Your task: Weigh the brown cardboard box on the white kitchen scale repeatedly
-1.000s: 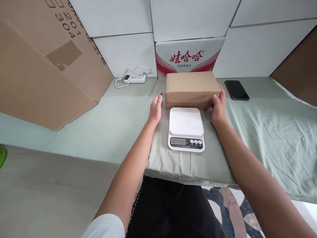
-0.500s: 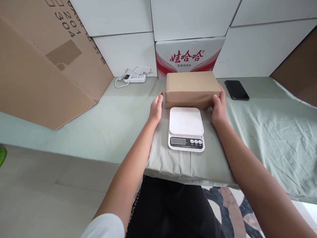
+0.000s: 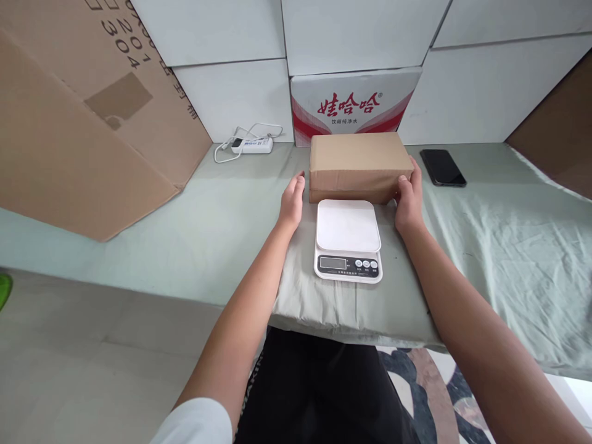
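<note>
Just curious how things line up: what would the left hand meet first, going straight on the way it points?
The left hand would probably meet the small box at its left side. Depth is unclear; it might slip past toward the red-lettered carton behind.

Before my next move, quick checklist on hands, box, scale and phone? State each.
1. Right hand on the small brown box: ok, thumb on the front, fingers round its right end.
2. Left hand on the box: not ok, a narrow gap shows at the left end.
3. Scale right side up: ok, in front of the box, buttons toward the person.
4. Scale switched on: cannot tell, no digits readable on the display.
5. Phone apart from the right hand: ok, lying to its right.
</note>
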The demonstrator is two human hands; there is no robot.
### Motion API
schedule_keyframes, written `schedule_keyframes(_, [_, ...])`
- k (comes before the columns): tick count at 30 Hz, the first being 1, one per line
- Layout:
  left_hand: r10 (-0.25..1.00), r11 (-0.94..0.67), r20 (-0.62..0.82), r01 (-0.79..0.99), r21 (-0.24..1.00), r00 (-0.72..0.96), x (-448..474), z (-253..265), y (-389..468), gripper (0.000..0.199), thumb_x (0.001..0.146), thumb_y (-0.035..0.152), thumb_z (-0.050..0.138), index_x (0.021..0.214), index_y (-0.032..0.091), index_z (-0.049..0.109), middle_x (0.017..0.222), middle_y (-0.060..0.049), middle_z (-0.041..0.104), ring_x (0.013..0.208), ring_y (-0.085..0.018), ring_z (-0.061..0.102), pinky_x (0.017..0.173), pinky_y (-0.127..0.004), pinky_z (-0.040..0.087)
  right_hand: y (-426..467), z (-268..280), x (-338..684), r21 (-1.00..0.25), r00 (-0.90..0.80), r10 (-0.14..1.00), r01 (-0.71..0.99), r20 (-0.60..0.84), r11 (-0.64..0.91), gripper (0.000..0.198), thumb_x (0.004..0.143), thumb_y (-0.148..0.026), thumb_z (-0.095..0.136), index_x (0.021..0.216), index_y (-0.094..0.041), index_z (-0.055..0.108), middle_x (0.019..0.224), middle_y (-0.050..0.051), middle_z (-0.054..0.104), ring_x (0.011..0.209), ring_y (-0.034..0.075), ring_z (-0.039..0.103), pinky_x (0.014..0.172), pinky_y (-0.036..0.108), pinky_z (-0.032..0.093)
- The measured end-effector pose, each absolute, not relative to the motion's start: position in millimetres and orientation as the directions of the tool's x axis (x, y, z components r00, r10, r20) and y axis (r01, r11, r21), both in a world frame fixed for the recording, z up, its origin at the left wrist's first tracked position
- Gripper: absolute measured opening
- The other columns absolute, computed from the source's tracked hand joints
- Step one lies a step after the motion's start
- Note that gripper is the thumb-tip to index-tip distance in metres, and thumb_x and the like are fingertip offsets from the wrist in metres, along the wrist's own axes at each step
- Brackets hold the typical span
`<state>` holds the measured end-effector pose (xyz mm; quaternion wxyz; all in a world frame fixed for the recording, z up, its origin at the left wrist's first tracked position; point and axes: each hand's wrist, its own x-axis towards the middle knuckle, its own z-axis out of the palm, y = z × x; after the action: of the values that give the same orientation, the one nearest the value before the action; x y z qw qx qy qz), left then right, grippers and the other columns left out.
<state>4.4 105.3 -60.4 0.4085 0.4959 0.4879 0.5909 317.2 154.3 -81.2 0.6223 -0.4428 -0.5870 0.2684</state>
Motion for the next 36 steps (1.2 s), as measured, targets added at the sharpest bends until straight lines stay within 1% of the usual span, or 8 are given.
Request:
schedule_keyframes(4, [0.966,-0.194,0.189,-0.011,0.981,-0.175,4.4,-60.5,105.0,0.088,0.097,0.091,0.054,0.158,0.027,0.066,0.178,-0.011,0.058,0.173,-0.032,0.046,0.141,-0.044,0.040,154.5,-82.8,317.0,-0.862,0.180,0.847,0.191,0.500,0.469,0.078,0.092,-0.081,0.059,0.162,-0.046,0.053,0.170,0.002,0.061,0.162,0.038,0.056,0.134,0.071,0.049])
schedule_keyframes(10, [0.967,-0.194,0.190,-0.008,0.981,-0.172,5.2,-58.5,103.2,0.085,0.097,0.092,0.054,0.155,0.031,0.068,0.176,-0.007,0.062,0.172,-0.032,0.048,0.141,-0.044,0.041,153.0,-81.5,317.1,-0.860,0.166,0.852,0.227,0.496,0.457,0.078,0.094,-0.082,0.056,0.163,-0.046,0.051,0.168,0.003,0.062,0.160,0.038,0.058,0.128,0.069,0.055])
schedule_keyframes(18, [0.967,-0.198,0.194,-0.006,0.980,-0.166,5.3,-59.0,103.5,0.086,0.098,0.090,0.053,0.156,0.028,0.067,0.176,-0.010,0.060,0.172,-0.031,0.049,0.142,-0.044,0.040,153.1,-81.8,316.5,-0.874,0.181,0.860,0.193,0.478,0.446,0.080,0.092,-0.081,0.059,0.162,-0.044,0.051,0.168,0.004,0.061,0.160,0.038,0.058,0.130,0.070,0.053])
schedule_keyframes(24, [0.969,-0.181,0.179,0.000,0.983,-0.169,7.6,-54.9,100.1,0.088,0.098,0.091,0.052,0.157,0.027,0.067,0.176,-0.011,0.061,0.171,-0.032,0.049,0.141,-0.044,0.041,153.6,-80.5,315.5,-0.874,0.187,0.857,0.192,0.480,0.447,0.085,0.088,-0.087,0.060,0.162,-0.045,0.053,0.163,0.005,0.065,0.155,0.041,0.062,0.130,0.073,0.051])
schedule_keyframes(29, [0.971,-0.183,0.182,0.007,0.983,-0.153,7.8,-53.5,98.0,0.083,0.101,0.087,0.051,0.157,0.028,0.067,0.176,-0.010,0.061,0.170,-0.031,0.050,0.142,-0.045,0.040,142.2,-67.0,309.5,-0.840,0.147,0.839,0.252,0.524,0.480,0.076,0.095,-0.087,0.051,0.159,-0.046,0.058,0.164,0.004,0.063,0.160,0.041,0.056,0.129,0.071,0.054])
schedule_keyframes(32, [0.972,-0.181,0.181,0.014,0.983,-0.150,7.3,-54.5,98.4,0.080,0.102,0.085,0.050,0.157,0.029,0.066,0.176,-0.009,0.061,0.170,-0.030,0.051,0.142,-0.047,0.039,136.4,-60.3,306.4,-0.830,0.139,0.835,0.280,0.532,0.482,0.073,0.097,-0.085,0.049,0.157,-0.045,0.061,0.165,0.004,0.063,0.164,0.041,0.051,0.133,0.070,0.052])
schedule_keyframes(34, [0.972,-0.183,0.182,0.010,0.983,-0.149,7.4,-54.9,98.7,0.079,0.102,0.086,0.051,0.156,0.030,0.067,0.176,-0.008,0.061,0.170,-0.031,0.051,0.142,-0.048,0.040,136.2,-59.7,306.2,-0.831,0.147,0.835,0.286,0.530,0.477,0.073,0.097,-0.085,0.049,0.157,-0.045,0.060,0.164,0.004,0.063,0.166,0.041,0.049,0.135,0.069,0.050])
schedule_keyframes(36, [0.972,-0.186,0.184,0.004,0.983,-0.144,7.8,-54.8,98.8,0.081,0.100,0.088,0.052,0.155,0.031,0.068,0.175,-0.008,0.062,0.170,-0.031,0.051,0.142,-0.048,0.039,138.6,-62.1,308.1,-0.817,0.117,0.829,0.293,0.547,0.497,0.073,0.098,-0.084,0.048,0.159,-0.046,0.059,0.165,0.003,0.063,0.167,0.040,0.048,0.136,0.069,0.049])
